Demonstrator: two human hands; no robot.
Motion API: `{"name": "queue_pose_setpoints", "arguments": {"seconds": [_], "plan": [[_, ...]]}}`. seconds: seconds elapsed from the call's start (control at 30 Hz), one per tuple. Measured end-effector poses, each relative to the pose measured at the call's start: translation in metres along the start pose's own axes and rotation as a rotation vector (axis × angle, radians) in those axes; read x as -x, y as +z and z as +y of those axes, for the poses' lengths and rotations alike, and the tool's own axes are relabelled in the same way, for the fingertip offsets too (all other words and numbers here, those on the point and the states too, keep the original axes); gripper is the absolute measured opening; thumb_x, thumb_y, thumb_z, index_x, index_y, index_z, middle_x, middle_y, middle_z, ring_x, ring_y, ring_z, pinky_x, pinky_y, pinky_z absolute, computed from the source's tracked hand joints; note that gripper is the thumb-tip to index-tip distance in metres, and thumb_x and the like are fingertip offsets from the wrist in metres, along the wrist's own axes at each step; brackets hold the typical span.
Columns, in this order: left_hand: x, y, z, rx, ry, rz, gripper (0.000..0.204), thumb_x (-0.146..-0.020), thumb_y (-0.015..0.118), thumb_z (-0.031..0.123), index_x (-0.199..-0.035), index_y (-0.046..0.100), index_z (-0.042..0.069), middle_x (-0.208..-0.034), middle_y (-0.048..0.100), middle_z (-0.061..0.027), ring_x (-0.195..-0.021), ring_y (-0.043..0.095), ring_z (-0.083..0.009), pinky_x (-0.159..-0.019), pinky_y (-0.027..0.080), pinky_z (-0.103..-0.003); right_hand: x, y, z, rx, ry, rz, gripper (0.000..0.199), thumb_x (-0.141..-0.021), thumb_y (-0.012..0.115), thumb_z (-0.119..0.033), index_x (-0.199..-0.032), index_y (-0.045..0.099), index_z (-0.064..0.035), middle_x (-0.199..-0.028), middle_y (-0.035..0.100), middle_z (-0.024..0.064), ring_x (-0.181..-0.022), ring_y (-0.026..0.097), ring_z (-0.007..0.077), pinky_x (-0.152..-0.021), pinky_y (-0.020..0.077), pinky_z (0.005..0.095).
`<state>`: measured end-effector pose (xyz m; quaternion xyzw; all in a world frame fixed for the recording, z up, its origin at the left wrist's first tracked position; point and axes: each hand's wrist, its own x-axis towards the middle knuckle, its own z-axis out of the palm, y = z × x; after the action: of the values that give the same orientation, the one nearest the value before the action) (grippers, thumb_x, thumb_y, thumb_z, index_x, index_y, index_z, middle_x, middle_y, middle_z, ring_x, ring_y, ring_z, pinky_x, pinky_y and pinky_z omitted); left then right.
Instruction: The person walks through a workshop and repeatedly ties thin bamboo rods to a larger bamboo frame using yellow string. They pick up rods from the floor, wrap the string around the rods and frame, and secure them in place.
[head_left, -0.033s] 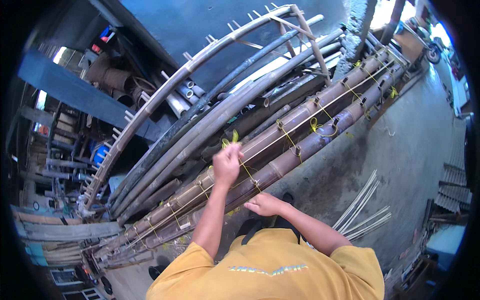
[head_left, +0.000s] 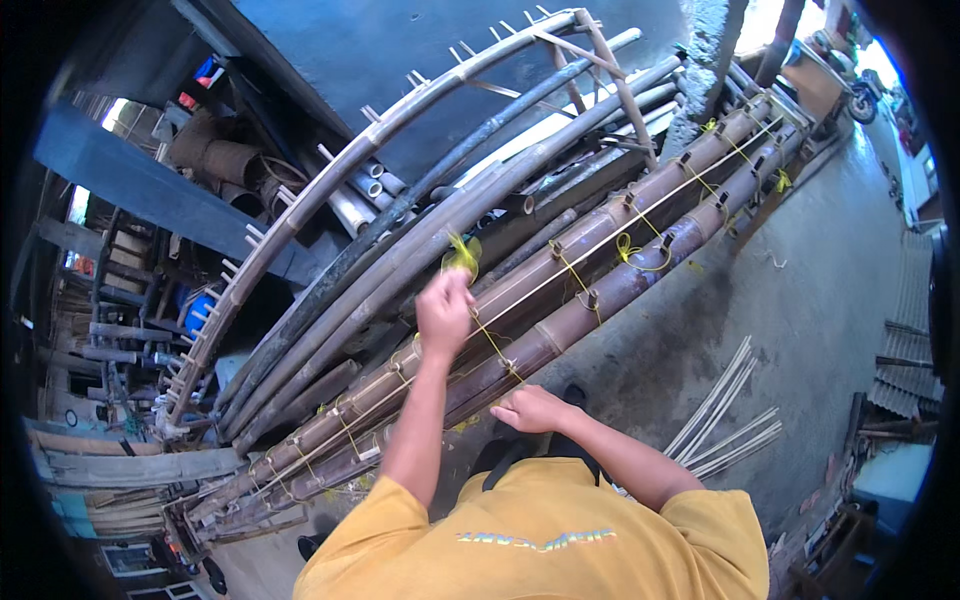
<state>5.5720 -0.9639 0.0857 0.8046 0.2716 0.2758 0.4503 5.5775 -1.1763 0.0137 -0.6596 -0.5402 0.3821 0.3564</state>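
Yellow cord [head_left: 487,335] is the thing to watch here: a thin, bright strand running up from the long bamboo poles [head_left: 600,285] into the raised left hand [head_left: 444,312]. That hand is closed into a fist around the cord, fingers curled tight together, and a loose tuft of the same yellow sticks out just above the knuckles at [head_left: 462,254]. Below the fist the strand drops at a slant to a lashing point on the poles, just beside the right hand [head_left: 532,409].

The right hand lies low, resting against the near pole, fingers curled and pressed together; whether it pinches the cord underneath I cannot tell from this angle.

The poles are brown and knuckled with nodes, lying side by side in a long slanting run from lower left to upper right across the concrete floor [head_left: 800,330]. More yellow ties wrap them at intervals, one looped knot showing further along at [head_left: 630,250], and another far up near the end.

Behind the poles leans a curved bamboo frame [head_left: 400,125] studded with short pegs. On the floor to the right lies a bundle of thin pale slats [head_left: 725,415], well apart from both hands.
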Motion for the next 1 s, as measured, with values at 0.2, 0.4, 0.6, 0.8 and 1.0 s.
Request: {"name": "queue_pose_setpoints", "arguments": {"seconds": [0.2, 0.4, 0.6, 0.8, 1.0], "plan": [[-0.047, 0.014, -0.129, -0.491, -0.138, -0.087, 0.032, -0.099, 0.045, 0.034, -0.101, 0.070, 0.014, -0.102, 0.069, -0.0235, -0.098, 0.064, -0.0446, -0.087, 0.049, -0.055, -0.003, 0.052, -0.015, 0.383, -0.024, 0.064, 0.019, -0.088, 0.062, -0.022, -0.099, 0.067, -0.0069, -0.092, 0.067, 0.0181, -0.091, 0.066, 0.0374, -0.084, 0.0507, 0.0475], [-0.013, -0.088, -0.092, -0.183, -0.200, -0.067, 0.049, -0.095, 0.063, 0.040, -0.121, 0.047, 0.000, -0.096, 0.070, -0.0226, -0.093, 0.069, -0.0369, -0.082, 0.052, -0.044, -0.020, 0.151, -0.031, -0.619, 0.121, -0.209, 0.034, -0.093, 0.062, -0.018, -0.126, 0.058, -0.0092, -0.116, 0.066, 0.0082, -0.105, 0.064, 0.0221, -0.090, 0.0512, 0.0378], [0.126, -0.163, -0.133, -0.454, -0.109, -0.438, 0.038, -0.094, 0.062, 0.023, -0.126, 0.055, 0.004, -0.111, 0.068, -0.0239, -0.109, 0.064, -0.0377, -0.093, 0.049, -0.046, -0.098, 0.171, -0.082, -1.628, -0.205, 1.042, 0.017, -0.100, 0.050, -0.020, -0.101, 0.062, -0.0079, -0.091, 0.064, 0.0023, -0.089, 0.061, 0.0183, -0.081, 0.0495, 0.0361], [0.138, -0.140, -0.173, -0.313, 0.255, 0.018, 0.035, -0.103, 0.048, 0.036, -0.124, 0.058, 0.010, -0.119, 0.062, -0.0173, -0.110, 0.060, -0.0344, -0.092, 0.047, -0.047, -0.197, 0.077, -0.186, 0.426, -0.003, 0.112, 0.053, -0.105, 0.037, -0.044, -0.104, 0.071, -0.0039, -0.099, 0.069, 0.0180, -0.101, 0.064, 0.0327, -0.091, 0.0469, 0.0452], [0.130, -0.153, -0.135, -0.479, -0.027, -0.175, 0.033, -0.100, 0.050, 0.040, -0.118, 0.068, 0.018, -0.105, 0.069, -0.0208, -0.100, 0.065, -0.0439, -0.085, 0.050, -0.052, -0.210, 0.050, -0.124, -0.596, -0.065, 0.141, 0.050, -0.103, 0.051, -0.043, -0.087, 0.067, 0.0020, -0.074, 0.065, 0.0077, -0.070, 0.054, 0.0146, -0.068, 0.0477, 0.0368]]}}
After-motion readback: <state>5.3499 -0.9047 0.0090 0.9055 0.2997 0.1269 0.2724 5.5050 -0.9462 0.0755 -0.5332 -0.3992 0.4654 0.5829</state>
